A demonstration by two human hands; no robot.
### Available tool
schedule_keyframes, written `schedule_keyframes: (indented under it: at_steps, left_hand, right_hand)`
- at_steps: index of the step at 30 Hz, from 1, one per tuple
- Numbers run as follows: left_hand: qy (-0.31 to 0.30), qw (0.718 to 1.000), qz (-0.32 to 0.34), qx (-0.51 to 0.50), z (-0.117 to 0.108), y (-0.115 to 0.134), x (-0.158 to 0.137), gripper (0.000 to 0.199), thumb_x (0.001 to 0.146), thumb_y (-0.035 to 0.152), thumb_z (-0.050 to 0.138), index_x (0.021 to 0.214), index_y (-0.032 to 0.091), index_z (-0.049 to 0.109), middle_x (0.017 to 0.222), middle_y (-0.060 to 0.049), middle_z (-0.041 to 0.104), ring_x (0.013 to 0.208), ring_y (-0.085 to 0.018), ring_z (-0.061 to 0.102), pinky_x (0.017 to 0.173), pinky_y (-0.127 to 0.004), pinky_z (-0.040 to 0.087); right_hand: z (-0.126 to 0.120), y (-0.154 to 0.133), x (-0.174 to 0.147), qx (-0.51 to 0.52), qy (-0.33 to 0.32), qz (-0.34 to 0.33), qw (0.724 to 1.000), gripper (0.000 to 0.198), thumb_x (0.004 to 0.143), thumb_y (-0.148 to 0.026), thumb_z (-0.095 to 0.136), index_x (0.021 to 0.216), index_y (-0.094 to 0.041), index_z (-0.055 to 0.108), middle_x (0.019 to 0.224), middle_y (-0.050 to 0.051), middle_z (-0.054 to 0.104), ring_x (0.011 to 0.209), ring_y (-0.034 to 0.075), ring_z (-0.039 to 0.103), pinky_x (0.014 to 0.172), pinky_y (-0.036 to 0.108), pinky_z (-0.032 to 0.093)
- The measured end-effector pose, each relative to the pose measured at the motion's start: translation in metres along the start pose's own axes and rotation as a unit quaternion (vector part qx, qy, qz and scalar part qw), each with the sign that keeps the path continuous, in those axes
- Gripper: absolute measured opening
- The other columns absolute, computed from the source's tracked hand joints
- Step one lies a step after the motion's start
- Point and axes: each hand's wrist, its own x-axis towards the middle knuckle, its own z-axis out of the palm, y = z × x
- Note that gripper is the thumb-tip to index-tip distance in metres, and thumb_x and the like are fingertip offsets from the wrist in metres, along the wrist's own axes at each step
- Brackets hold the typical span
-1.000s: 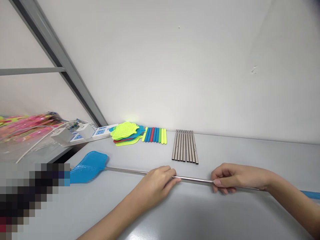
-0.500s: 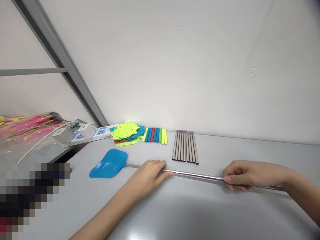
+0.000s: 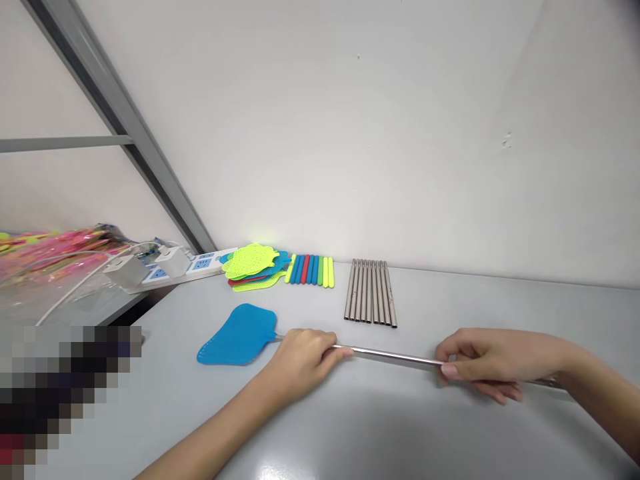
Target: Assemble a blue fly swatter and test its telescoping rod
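Observation:
A fly swatter with a blue head (image 3: 240, 335) and a long thin metal rod (image 3: 395, 357) lies crosswise just above the grey table. My left hand (image 3: 307, 357) is closed round the rod a little to the right of the blue head. Farther right, my right hand (image 3: 485, 363) pinches the same rod between thumb and fingers, the other fingers loosely curled. Past that hand the rod's end shows near my wrist, partly hidden.
Behind lie stacked swatter heads (image 3: 253, 263), a row of coloured handles (image 3: 311, 271) and several metal tubes (image 3: 371, 293) by the wall. At left are a power strip (image 3: 205, 267) with plugs, plastic-wrapped items (image 3: 60, 267) and a metal frame post (image 3: 135, 133).
The swatter has shifted right and slightly nearer, its blue head turning a little. My left hand has moved slightly right; my right hand has slid a little left along the rod.

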Motion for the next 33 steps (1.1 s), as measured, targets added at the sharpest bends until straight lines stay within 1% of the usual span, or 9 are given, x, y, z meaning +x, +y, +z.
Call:
schedule_keyframes:
  at_steps: [3,6,8,10,12,17,23,29,33]
  left_hand:
    - [-0.01,1.0,0.025,0.002,0.006,0.014,-0.003,0.05,0.087,0.05,0.021,0.062,0.017,0.049,0.061,0.0,0.058,0.056,-0.015,0.053,0.049,-0.025,0.022]
    - [-0.009,0.999,0.05,-0.004,0.01,0.03,-0.009,0.047,0.087,0.048,0.023,0.065,0.017,0.051,0.062,-0.001,0.059,0.057,-0.016,0.055,0.049,-0.026,0.023]
    - [-0.015,0.998,0.065,-0.021,0.012,0.04,-0.013,0.046,0.088,0.047,0.023,0.065,0.017,0.05,0.064,-0.002,0.06,0.058,-0.016,0.056,0.05,-0.026,0.025]
    - [-0.021,0.997,0.066,-0.034,0.014,0.046,-0.016,0.045,0.088,0.046,0.024,0.065,0.016,0.05,0.064,-0.002,0.061,0.058,-0.016,0.056,0.049,-0.026,0.026]
    - [-0.026,0.997,0.063,-0.037,0.015,0.048,-0.017,0.045,0.087,0.046,0.024,0.064,0.016,0.049,0.064,-0.002,0.061,0.058,-0.016,0.056,0.049,-0.026,0.026]
    - [-0.032,0.997,0.062,-0.041,0.013,0.044,-0.013,0.045,0.088,0.046,0.024,0.064,0.017,0.048,0.063,-0.001,0.06,0.056,-0.015,0.055,0.049,-0.025,0.026]
    - [-0.045,0.995,0.076,-0.055,0.0,0.04,-0.012,0.038,0.089,0.039,0.025,0.067,0.017,0.047,0.066,0.001,0.058,0.058,-0.013,0.053,0.05,-0.024,0.027]
    - [-0.038,0.997,0.027,-0.062,-0.007,0.025,-0.009,0.04,0.086,0.046,0.029,0.066,0.016,0.048,0.066,-0.001,0.055,0.058,-0.013,0.05,0.049,-0.024,0.027]
    - [-0.043,0.997,0.008,-0.07,-0.01,0.015,-0.005,0.044,0.086,0.047,0.028,0.063,0.016,0.048,0.062,0.0,0.053,0.055,-0.012,0.048,0.048,-0.024,0.025]
  right_hand:
    - [0.017,-0.006,0.013,-0.01,-0.046,-0.002,0.999,0.04,0.078,-0.051,0.045,0.081,-0.013,0.057,0.043,-0.004,0.048,0.029,0.004,0.037,0.03,0.013,0.029]
    - [0.036,-0.012,0.027,0.035,-0.076,0.005,0.997,0.042,0.081,-0.05,0.04,0.08,-0.013,0.058,0.041,-0.004,0.047,0.027,0.005,0.038,0.028,0.014,0.032]
    - [0.047,-0.013,0.035,0.073,-0.097,0.007,0.993,0.046,0.084,-0.05,0.032,0.082,-0.012,0.058,0.039,-0.005,0.046,0.025,0.005,0.036,0.026,0.014,0.031]
    - [0.054,-0.013,0.04,0.101,-0.118,0.007,0.988,0.049,0.085,-0.049,0.027,0.075,-0.012,0.057,0.038,-0.003,0.047,0.023,0.006,0.035,0.023,0.015,0.029]
    - [0.056,-0.01,0.043,0.122,-0.116,0.0,0.986,0.047,0.085,-0.048,0.027,0.07,-0.013,0.055,0.04,-0.002,0.05,0.023,0.005,0.032,0.022,0.015,0.026]
    - [0.055,-0.007,0.047,0.16,-0.103,-0.022,0.981,0.044,0.086,-0.045,0.028,0.067,-0.013,0.053,0.043,-0.001,0.053,0.024,0.004,0.028,0.022,0.015,0.021]
    - [0.051,-0.008,0.043,0.145,-0.088,-0.032,0.985,0.044,0.086,-0.045,0.028,0.071,-0.013,0.054,0.047,-0.001,0.056,0.024,0.003,0.027,0.024,0.015,0.021]
    - [0.036,-0.006,0.031,0.117,-0.072,-0.03,0.99,0.042,0.085,-0.047,0.032,0.081,-0.012,0.055,0.053,0.0,0.058,0.024,0.003,0.029,0.025,0.015,0.02]
    - [0.027,-0.006,0.025,0.124,-0.068,-0.028,0.99,0.038,0.086,-0.043,0.033,0.088,-0.013,0.056,0.059,0.002,0.061,0.025,0.002,0.03,0.026,0.015,0.021]
